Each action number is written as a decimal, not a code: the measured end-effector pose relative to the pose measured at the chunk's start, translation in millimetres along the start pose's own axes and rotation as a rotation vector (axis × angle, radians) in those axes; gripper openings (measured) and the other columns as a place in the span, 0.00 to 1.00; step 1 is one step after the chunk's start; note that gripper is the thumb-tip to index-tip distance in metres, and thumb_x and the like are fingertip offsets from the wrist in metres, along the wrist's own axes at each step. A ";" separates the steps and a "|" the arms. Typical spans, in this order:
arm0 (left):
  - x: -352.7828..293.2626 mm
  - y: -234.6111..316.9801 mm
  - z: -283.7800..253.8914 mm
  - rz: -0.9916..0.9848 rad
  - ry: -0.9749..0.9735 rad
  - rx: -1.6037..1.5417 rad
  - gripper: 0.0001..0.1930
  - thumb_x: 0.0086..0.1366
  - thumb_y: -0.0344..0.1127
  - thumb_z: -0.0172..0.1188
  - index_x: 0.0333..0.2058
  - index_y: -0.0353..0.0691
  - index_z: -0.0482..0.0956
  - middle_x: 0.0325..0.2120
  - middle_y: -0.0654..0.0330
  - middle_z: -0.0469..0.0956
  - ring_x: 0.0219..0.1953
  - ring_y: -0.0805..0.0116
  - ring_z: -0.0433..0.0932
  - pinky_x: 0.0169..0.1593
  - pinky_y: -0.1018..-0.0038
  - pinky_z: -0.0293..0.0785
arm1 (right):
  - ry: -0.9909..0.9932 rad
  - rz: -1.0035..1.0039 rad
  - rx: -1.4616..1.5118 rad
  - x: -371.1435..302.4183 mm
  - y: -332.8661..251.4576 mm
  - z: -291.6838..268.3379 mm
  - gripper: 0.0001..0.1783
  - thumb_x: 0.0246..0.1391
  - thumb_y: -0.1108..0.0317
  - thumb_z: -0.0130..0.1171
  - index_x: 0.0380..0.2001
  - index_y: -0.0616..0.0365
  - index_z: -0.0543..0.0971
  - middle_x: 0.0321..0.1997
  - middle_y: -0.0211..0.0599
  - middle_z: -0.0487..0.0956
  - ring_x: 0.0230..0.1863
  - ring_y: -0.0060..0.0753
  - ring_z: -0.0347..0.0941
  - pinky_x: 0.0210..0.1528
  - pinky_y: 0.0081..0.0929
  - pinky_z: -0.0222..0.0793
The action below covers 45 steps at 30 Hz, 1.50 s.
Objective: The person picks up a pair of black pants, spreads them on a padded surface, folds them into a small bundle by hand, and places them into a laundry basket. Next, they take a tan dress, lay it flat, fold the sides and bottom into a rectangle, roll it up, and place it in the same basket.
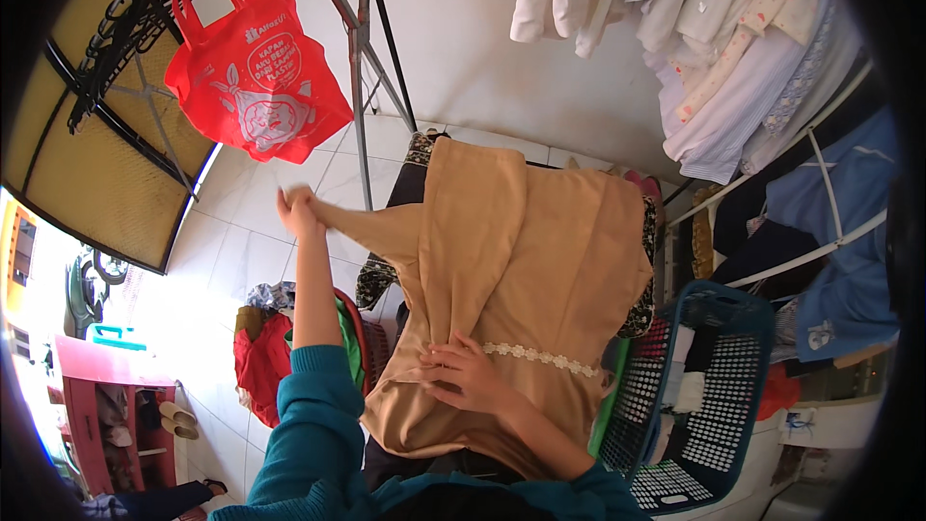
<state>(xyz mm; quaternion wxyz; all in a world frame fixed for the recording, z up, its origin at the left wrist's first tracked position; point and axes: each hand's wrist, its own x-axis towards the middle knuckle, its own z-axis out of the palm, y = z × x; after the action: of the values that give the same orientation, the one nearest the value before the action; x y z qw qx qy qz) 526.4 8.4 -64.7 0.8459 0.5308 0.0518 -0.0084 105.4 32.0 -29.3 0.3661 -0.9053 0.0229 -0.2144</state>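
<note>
A tan garment (482, 260), perhaps a dress or long blouse, lies spread in front of me, with a band of white flower lace (540, 359) across it. My left hand (301, 210) is closed around the end of one sleeve (371, 230) and pulls it out to the left, off the surface below. Flat on the cloth near the lace rests my right hand (468, 376), fingers apart. Dark patterned cloth (378, 280) shows from under the garment; what bears it is mostly hidden.
A dark teal laundry basket (719, 376) stands close on the right. To the left sits a basket heaped with red and green clothes (265, 352). Above hang a red tote bag (256, 77), black hangers (116, 48) and pale shirts (733, 58). A metal rack post (359, 87) rises ahead.
</note>
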 end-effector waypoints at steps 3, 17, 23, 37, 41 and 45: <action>-28.2 59.5 35.0 0.581 -0.199 0.194 0.30 0.53 0.19 0.50 0.58 0.39 0.66 0.44 0.57 0.75 0.41 0.73 0.72 0.38 0.77 0.71 | 0.081 0.058 0.142 10.5 -3.9 -9.4 0.18 0.50 0.59 0.61 0.46 0.46 0.77 0.51 0.32 0.74 0.57 0.35 0.67 0.65 0.42 0.51; -305.3 85.7 -45.6 0.753 -1.416 1.189 0.36 0.51 0.42 0.64 0.59 0.42 0.61 0.56 0.48 0.62 0.58 0.47 0.61 0.57 0.55 0.61 | 1.121 0.928 1.617 22.6 229.9 -145.8 0.24 0.52 0.52 0.60 0.49 0.48 0.70 0.51 0.26 0.71 0.52 0.28 0.65 0.51 0.32 0.61; -298.1 147.7 -195.1 0.018 -0.977 1.643 0.34 0.46 0.39 0.64 0.54 0.42 0.64 0.38 0.47 0.76 0.42 0.51 0.76 0.41 0.58 0.72 | 1.117 1.019 1.506 41.3 224.0 -139.3 0.17 0.54 0.56 0.59 0.44 0.51 0.72 0.46 0.25 0.73 0.50 0.27 0.66 0.52 0.29 0.61; -348.6 210.1 -181.5 0.292 -1.143 1.511 0.20 0.44 0.29 0.62 0.40 0.37 0.74 0.36 0.53 0.68 0.32 0.55 0.76 0.34 0.65 0.76 | 1.273 0.591 1.367 -27.4 210.9 -226.7 0.16 0.57 0.61 0.54 0.45 0.59 0.73 0.47 0.40 0.76 0.50 0.40 0.72 0.52 0.39 0.69; -335.1 173.2 -197.0 0.186 -0.997 1.684 0.19 0.43 0.31 0.65 0.36 0.32 0.76 0.40 0.50 0.65 0.42 0.52 0.72 0.37 0.64 0.77 | 1.468 0.828 1.277 -59.7 209.2 -217.2 0.13 0.58 0.61 0.53 0.40 0.58 0.73 0.42 0.38 0.75 0.45 0.38 0.72 0.48 0.36 0.69; -324.1 169.5 -192.1 0.612 -0.984 1.666 0.14 0.43 0.32 0.64 0.31 0.35 0.77 0.37 0.51 0.69 0.42 0.50 0.70 0.37 0.60 0.72 | 1.407 0.808 1.296 -79.9 214.4 -213.5 0.11 0.58 0.61 0.55 0.37 0.56 0.71 0.39 0.36 0.74 0.43 0.35 0.71 0.48 0.33 0.67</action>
<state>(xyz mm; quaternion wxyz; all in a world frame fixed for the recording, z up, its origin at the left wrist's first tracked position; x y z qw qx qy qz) 200.7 241.9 35.8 0.0999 0.8797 -0.4630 -0.0424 -28.8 -248.2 -66.6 0.7312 -0.1298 0.4133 -0.5270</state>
